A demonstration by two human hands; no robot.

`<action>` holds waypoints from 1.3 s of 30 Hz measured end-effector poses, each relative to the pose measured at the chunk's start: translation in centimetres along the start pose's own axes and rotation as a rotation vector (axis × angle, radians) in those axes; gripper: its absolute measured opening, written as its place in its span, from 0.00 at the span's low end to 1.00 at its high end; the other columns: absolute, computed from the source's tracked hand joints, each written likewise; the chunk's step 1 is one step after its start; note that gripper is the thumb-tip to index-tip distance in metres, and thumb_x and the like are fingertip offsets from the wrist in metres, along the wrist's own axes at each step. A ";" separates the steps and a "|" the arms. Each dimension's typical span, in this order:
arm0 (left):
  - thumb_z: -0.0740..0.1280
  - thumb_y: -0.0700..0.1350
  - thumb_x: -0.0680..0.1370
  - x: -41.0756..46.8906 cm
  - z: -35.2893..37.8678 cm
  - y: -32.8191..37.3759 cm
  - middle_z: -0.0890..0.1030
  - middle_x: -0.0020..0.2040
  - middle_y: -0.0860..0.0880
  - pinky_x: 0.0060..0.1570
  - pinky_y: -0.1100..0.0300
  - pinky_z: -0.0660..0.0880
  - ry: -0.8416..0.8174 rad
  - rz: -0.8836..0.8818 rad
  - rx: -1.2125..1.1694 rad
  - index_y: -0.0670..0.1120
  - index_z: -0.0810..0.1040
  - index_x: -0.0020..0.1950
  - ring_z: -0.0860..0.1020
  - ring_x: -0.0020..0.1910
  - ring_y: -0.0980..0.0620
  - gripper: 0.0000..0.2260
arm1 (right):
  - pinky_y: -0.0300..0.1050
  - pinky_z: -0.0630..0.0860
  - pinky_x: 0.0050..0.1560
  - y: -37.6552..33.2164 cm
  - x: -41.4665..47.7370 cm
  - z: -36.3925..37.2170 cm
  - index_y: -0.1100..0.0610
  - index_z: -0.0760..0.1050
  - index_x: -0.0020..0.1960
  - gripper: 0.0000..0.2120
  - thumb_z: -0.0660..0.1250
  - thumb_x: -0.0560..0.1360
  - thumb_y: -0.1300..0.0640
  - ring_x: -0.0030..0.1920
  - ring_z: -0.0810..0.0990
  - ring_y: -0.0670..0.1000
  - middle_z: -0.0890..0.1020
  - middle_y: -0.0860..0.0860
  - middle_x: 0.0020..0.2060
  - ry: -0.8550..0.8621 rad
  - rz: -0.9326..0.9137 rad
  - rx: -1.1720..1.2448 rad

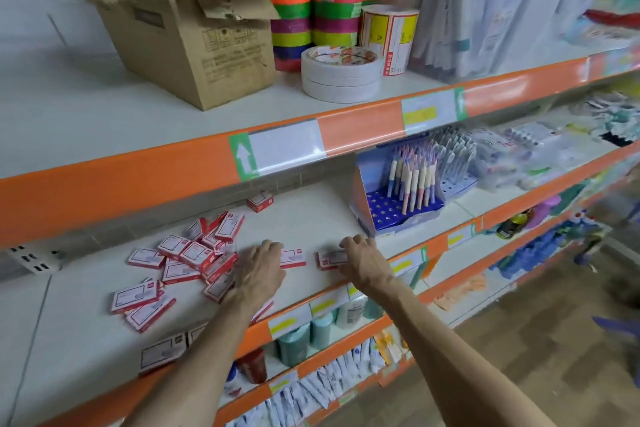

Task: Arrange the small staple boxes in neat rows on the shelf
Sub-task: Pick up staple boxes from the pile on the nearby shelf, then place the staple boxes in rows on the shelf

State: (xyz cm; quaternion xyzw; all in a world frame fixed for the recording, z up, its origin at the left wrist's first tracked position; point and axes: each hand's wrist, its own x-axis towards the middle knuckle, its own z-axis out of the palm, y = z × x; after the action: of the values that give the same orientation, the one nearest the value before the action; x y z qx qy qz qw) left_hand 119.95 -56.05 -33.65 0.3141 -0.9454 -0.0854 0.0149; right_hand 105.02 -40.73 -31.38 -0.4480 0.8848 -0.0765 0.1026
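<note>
Watching the head cam here. The staple boxes (194, 255) are mostly a loose heap on the left half of the middle shelf (311, 215), some leaning on each other. One stray (259, 201) sits way at the back and a few edge boxes (162, 354) are right up at the front lip.

The left hand (259, 270) is palm down with the fingers bent onto one box (294, 258) just right of the heap. I honestly can't tell if it's gripping or just resting on it. The right hand (362, 262) has its fingers and thumb curled round the end of a second box (329, 258), which looks like a proper pinch. No rows yet, so I'd say we're at the very start.

Stuff I'm worried about:
- The left forearm crosses right over the front lip, so one sloppy drag sends those edge boxes to the floor.
- The heap touches the left hand's wrist side, so a sideways nudge probably slides the leaning ones around.
- The pen display (367, 215) is just beside the right hand, so a wide swing could bump it.
</note>
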 end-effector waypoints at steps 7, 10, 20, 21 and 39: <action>0.71 0.47 0.75 1.1 0.4 0.4 0.77 0.59 0.50 0.58 0.60 0.69 0.046 -0.068 -0.085 0.48 0.75 0.64 0.74 0.57 0.51 0.18 | 0.51 0.72 0.59 0.2 3.1 1.2 0.57 0.68 0.69 0.19 0.59 0.79 0.58 0.61 0.70 0.59 0.73 0.57 0.62 -0.048 -0.083 -0.063; 0.71 0.46 0.75 0.9 0.5 0.2 0.76 0.58 0.50 0.58 0.59 0.70 0.030 -0.105 -0.133 0.47 0.75 0.64 0.73 0.58 0.50 0.18 | 0.52 0.72 0.58 -0.1 3.9 1.2 0.57 0.69 0.67 0.17 0.58 0.79 0.58 0.60 0.71 0.59 0.74 0.56 0.61 -0.055 -0.119 -0.085; 0.70 0.45 0.76 -5.5 -4.7 -7.1 0.72 0.65 0.52 0.66 0.53 0.68 0.152 -0.275 -0.234 0.48 0.71 0.69 0.71 0.66 0.50 0.22 | 0.51 0.73 0.58 -9.1 4.5 -0.4 0.55 0.72 0.65 0.18 0.67 0.77 0.52 0.59 0.71 0.57 0.75 0.55 0.59 -0.012 -0.291 -0.030; 0.71 0.45 0.76 -7.1 -5.3 -8.6 0.73 0.65 0.52 0.66 0.53 0.68 0.172 -0.310 -0.242 0.48 0.72 0.69 0.71 0.65 0.50 0.22 | 0.51 0.73 0.58 -11.0 4.3 -0.4 0.55 0.72 0.65 0.17 0.67 0.77 0.53 0.59 0.71 0.57 0.75 0.55 0.58 -0.006 -0.321 -0.025; 0.68 0.43 0.77 -53.3 -12.2 -39.7 0.72 0.67 0.47 0.64 0.56 0.66 0.367 -0.974 -0.236 0.44 0.72 0.68 0.69 0.67 0.45 0.20 | 0.47 0.72 0.60 -59.1 -16.6 13.3 0.52 0.71 0.66 0.19 0.64 0.77 0.48 0.61 0.70 0.55 0.74 0.52 0.61 -0.103 -0.960 -0.155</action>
State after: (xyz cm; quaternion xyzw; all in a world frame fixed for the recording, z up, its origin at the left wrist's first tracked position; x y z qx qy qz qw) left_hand 187.23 -57.42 -27.03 0.7224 -0.6561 -0.1316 0.1739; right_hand 163.84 -62.57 -28.91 -0.8148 0.5753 -0.0270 0.0658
